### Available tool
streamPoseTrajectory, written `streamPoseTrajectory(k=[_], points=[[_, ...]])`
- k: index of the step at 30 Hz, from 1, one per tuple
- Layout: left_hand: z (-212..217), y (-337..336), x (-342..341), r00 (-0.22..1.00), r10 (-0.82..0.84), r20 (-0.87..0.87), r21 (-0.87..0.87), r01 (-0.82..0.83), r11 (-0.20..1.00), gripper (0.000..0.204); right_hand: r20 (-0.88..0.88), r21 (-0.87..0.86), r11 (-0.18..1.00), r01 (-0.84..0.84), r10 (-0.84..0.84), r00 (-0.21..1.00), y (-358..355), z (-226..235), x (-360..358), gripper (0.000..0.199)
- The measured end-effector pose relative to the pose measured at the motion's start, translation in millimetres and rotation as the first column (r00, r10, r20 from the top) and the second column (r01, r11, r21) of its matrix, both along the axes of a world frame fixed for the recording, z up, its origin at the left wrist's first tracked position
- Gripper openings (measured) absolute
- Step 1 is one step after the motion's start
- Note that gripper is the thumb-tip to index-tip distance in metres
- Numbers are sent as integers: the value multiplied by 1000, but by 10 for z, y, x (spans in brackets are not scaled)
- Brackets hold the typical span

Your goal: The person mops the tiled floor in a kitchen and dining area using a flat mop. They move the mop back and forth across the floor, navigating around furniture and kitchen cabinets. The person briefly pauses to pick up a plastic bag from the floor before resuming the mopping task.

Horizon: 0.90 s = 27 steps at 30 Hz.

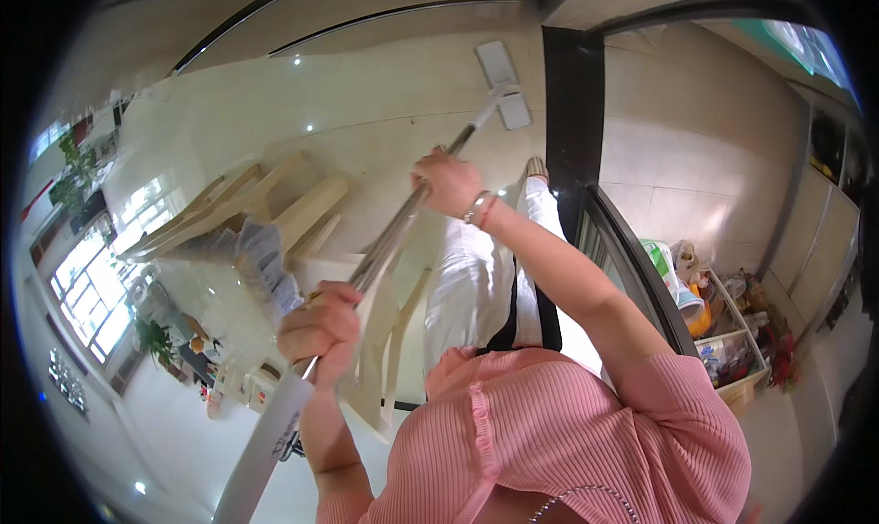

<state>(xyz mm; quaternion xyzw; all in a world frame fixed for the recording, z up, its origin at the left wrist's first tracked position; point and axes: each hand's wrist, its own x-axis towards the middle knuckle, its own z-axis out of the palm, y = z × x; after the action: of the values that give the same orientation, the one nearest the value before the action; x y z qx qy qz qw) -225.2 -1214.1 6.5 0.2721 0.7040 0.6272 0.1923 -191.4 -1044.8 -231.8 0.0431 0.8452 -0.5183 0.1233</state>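
A flat mop with a long metal pole [389,235] slants across the view. My left hand [320,332] is closed round the pole's upper part, just beyond its thick white grip [261,451]. Farther down, my right hand [446,185] wraps round the same pole, with a bracelet on that wrist. At the pole's far end the mop head [497,66], pale and rectangular in two parts, lies against the glossy tiled floor [385,93]. It is a little left of a dark threshold strip [574,103].
Wooden chairs [275,194] stand at the left, one with grey cloth by it. My shoe [537,168] is close to the threshold strip. Right of it are a dark-framed glass door [641,258] and a crate [732,332] of mixed goods. Cabinets [801,212] line the far right.
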Motion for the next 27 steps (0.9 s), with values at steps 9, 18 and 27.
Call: streamPoseTrajectory(k=[9, 18, 27], points=[[-1370, 1734, 577, 954, -204, 219, 238, 150, 959, 16, 21, 386, 868, 313, -347, 938, 2162, -870, 1303, 7], [-1648, 1738, 1057, 868, -447, 217, 265, 389, 882, 29, 6, 444, 835, 325, -365, 931, 2287, -1127, 1991, 12], [-830, -241, -33, 926, -288, 243, 31, 290, 957, 20, -129, 154, 895, 419, -402, 907, 0, -921, 931, 11]])
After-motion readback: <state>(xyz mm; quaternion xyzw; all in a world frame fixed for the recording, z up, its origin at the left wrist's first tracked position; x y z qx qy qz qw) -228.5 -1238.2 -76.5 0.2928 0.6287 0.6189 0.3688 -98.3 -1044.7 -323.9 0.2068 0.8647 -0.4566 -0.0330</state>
